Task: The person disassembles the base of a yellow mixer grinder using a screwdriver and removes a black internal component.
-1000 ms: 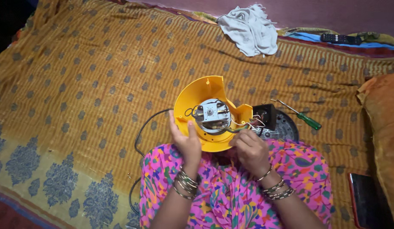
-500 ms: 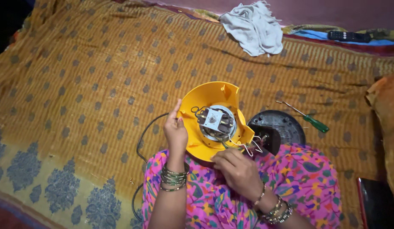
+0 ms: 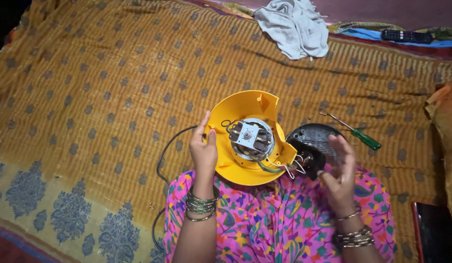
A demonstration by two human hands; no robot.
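Note:
A round yellow plastic appliance housing rests on my lap, its inside facing up, with a small motor and loose wires showing in it. My left hand grips the housing's left rim, thumb on the edge. My right hand hovers apart from it to the right with spread fingers and nothing in it, over a dark round base plate. A black cord runs off to the left of the housing.
A green-handled screwdriver lies beyond the base plate on the patterned orange bedspread. A crumpled white cloth and a black remote lie at the far edge. A dark flat object sits at lower right.
My right hand has come off the wires and housing and moved out to the right, fingers spread. The left hand stays on the housing's left rim.

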